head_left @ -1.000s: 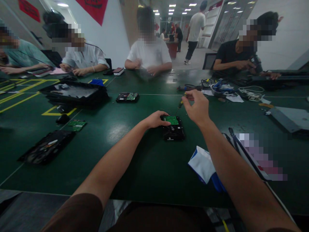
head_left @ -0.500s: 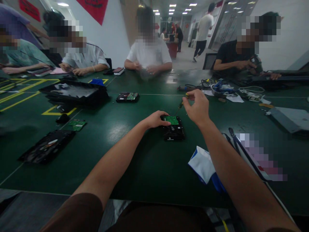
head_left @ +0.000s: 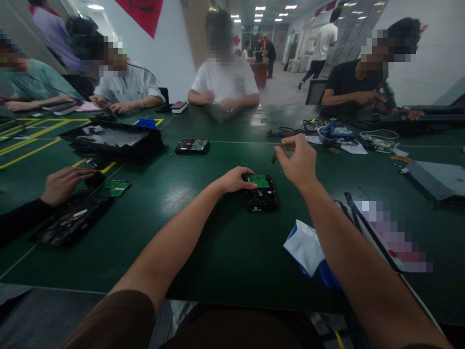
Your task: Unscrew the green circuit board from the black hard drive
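Green covers the big table (head_left: 225, 252), which runs from the near edge to a row of seated people at the far side. On the far left sits a stack of black trays (head_left: 147, 149); on the right, a grey metal box (head_left: 439, 178). A flat black case (head_left: 72, 225) lies near left, and a co-worker's hand (head_left: 65, 185) reaches in from the left just beyond it, fingers at a small dark lump (head_left: 96, 179); whether they grip it, I cannot tell. A white and blue glove (head_left: 305, 247) lies near right, partly behind the wearer's right forearm.

In the middle, the drive (head_left: 260, 199) lies flat on the table, its green board (head_left: 258, 181) at the far end. The left hand (head_left: 234, 179) grips the drive at its left side, thumb over the board. The right hand (head_left: 300, 157), fingers pinched closed, holds a thin screwdriver (head_left: 272, 158) that slants down toward the drive's far right part; whether the tip touches cannot be told. A second drive (head_left: 192, 146) lies farther off, left of centre. The smaller loose board (head_left: 115, 188) lies left, beside the dark lump.
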Demonstrator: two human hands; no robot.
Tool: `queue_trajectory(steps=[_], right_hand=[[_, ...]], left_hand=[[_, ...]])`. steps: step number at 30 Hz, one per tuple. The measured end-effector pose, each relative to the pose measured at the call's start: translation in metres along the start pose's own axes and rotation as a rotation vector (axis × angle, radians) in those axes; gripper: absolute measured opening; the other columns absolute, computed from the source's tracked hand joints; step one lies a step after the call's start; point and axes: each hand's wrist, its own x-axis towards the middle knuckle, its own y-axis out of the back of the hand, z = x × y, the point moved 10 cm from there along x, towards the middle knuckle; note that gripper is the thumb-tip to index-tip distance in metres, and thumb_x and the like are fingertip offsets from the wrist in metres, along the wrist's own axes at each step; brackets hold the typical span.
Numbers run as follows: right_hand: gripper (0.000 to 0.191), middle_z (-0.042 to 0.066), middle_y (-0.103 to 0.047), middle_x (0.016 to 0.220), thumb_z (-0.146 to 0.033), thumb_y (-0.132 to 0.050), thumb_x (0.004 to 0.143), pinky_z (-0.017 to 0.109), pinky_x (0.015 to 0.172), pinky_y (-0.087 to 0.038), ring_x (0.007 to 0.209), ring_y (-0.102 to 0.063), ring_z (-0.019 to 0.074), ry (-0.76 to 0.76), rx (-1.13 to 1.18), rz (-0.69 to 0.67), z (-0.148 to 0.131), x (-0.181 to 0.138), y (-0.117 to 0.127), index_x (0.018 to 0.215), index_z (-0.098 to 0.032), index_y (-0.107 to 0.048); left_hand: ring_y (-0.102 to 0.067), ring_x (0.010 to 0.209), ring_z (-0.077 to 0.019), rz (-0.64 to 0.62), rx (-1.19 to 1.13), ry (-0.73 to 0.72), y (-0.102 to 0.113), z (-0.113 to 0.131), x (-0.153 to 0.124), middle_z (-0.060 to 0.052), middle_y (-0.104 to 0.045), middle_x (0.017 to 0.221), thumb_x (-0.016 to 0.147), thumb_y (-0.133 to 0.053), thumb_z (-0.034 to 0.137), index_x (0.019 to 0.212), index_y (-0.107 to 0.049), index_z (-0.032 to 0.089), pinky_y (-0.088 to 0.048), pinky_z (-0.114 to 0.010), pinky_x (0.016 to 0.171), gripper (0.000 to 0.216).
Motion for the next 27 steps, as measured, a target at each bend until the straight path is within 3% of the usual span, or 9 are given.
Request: queue_trajectory(steps=[5, 13, 18, 23, 27], right_hand=[[0.014, 0.008, -0.072, 0.104, -0.031, -0.065, 0.095, 0.047, 0.091, -0.06, 0.094, -0.069, 0.0248, 0.045, 0.017, -0.042, -0.007, 0.0, -0.003, 0.107, -0.025, -0.066], [0.019, 0.007, -0.073, 0.102, -0.034, -0.069, 0.092, 0.047, 0.088, -0.06, 0.093, -0.07, 0.0256, -0.019, 0.021, -0.025, 0.001, 0.0, -0.002, 0.107, -0.025, -0.064], [0.015, 0.007, -0.074, 0.104, -0.031, -0.066, 0.094, 0.048, 0.09, -0.061, 0.095, -0.07, 0.0256, 0.043, 0.019, -0.053, -0.007, 0.0, -0.004, 0.108, -0.026, -0.068], [0.017, 0.007, -0.074, 0.104, -0.031, -0.069, 0.092, 0.045, 0.086, -0.062, 0.093, -0.071, 0.0247, -0.005, 0.025, -0.002, -0.001, 0.0, 0.0, 0.107, -0.025, -0.065], [0.015, 0.007, -0.074, 0.102, -0.032, -0.067, 0.094, 0.046, 0.088, -0.062, 0.093, -0.071, 0.0253, 0.014, 0.033, -0.039, -0.004, 0.0, -0.003, 0.107, -0.025, -0.066]], left_hand=[[-0.064, 0.103, -0.0275, 0.006, -0.011, -0.014, -0.001, 0.0, 0.001, -0.014, -0.065, 0.134, 0.078, -0.083, 0.055, 0.141, -0.065, 0.016, -0.05, -0.039, 0.086, 0.076], [-0.064, 0.102, -0.0279, 0.003, 0.019, 0.0, -0.001, 0.0, 0.001, -0.014, -0.067, 0.127, 0.08, -0.082, 0.055, 0.142, -0.065, 0.015, -0.05, -0.037, 0.083, 0.077], [-0.064, 0.101, -0.0265, 0.006, 0.01, -0.011, -0.001, 0.0, 0.002, -0.014, -0.066, 0.132, 0.08, -0.082, 0.056, 0.142, -0.064, 0.016, -0.05, -0.036, 0.084, 0.076], [-0.064, 0.099, -0.028, 0.003, 0.002, -0.027, -0.002, -0.003, 0.002, -0.015, -0.068, 0.124, 0.079, -0.083, 0.057, 0.142, -0.065, 0.015, -0.05, -0.039, 0.083, 0.078], [-0.065, 0.098, -0.0274, 0.015, -0.002, -0.031, -0.001, -0.003, 0.002, -0.014, -0.068, 0.123, 0.079, -0.083, 0.056, 0.141, -0.066, 0.016, -0.049, -0.038, 0.082, 0.076]])
